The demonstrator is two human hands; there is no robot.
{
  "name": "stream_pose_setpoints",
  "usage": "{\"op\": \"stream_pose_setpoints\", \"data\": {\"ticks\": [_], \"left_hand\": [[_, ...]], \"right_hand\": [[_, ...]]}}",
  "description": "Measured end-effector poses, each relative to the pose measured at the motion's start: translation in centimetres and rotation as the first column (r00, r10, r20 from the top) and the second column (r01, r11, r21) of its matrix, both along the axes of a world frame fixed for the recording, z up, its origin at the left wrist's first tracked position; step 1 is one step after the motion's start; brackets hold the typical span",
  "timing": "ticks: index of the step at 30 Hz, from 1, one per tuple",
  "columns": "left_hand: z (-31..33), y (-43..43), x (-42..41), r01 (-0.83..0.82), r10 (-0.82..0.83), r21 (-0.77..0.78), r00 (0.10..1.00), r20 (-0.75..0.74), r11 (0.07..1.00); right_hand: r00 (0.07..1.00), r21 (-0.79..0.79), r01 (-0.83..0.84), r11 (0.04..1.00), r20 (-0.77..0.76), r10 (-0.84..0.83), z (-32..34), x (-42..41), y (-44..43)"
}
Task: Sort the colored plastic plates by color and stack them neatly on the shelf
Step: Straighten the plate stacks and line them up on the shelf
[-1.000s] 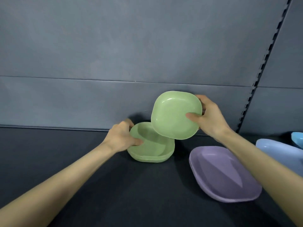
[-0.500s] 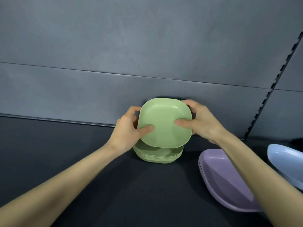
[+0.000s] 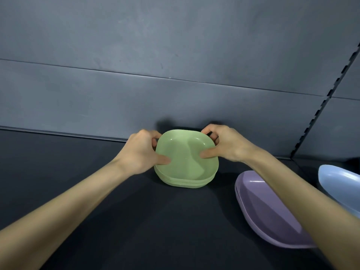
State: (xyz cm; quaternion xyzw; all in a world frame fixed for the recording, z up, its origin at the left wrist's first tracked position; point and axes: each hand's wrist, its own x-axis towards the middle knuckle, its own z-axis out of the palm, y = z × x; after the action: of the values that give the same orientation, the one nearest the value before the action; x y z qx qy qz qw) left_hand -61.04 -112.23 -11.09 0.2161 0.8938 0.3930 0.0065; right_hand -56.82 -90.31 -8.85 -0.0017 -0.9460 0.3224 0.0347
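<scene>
Two-handed hold here. Gripped at the left rim by the left hand (image 3: 143, 152) — thumb inside, fingers curled behind — the square pale-green plastic plate (image 3: 187, 154), resting on the stack of matching green plates (image 3: 185, 183) on the dark shelf (image 3: 93, 191). Same clamp from the right hand (image 3: 227, 145) opposite. Looks light, stiff, kinda slick; best grabbed by the rims. Off right: purple plastic plate (image 3: 268, 217), pale blue plastic plate (image 3: 339, 184).

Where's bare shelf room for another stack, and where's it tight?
Free: shelf left of the green stack, to the back wall; also the front strip between the forearms. Tight: right side, purple plate and blue plate close together; a narrow gap separates green stack and purple plate.
</scene>
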Motion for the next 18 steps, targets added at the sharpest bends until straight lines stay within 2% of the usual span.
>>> {"op": "stream_pose_setpoints", "data": {"ticks": [5,11,18], "left_hand": [[-0.28,-0.19,-0.4,0.039,-0.035,-0.06,0.998,0.057,0.997],[-0.08,-0.33,-0.47,0.066,-0.06,-0.052,0.992,0.11,0.996],[0.06,-0.27,-0.36,0.075,-0.069,-0.139,0.997,0.046,0.987]], "right_hand": [[0.998,0.125,-0.026,0.992,0.053,0.019,-0.58,-0.54,0.11],[0.992,0.144,-0.064,0.988,0.119,0.046,-0.65,-0.74,0.27],[0.992,0.248,-0.07,0.966,0.118,0.042,-0.29,-0.23,0.15]]}}
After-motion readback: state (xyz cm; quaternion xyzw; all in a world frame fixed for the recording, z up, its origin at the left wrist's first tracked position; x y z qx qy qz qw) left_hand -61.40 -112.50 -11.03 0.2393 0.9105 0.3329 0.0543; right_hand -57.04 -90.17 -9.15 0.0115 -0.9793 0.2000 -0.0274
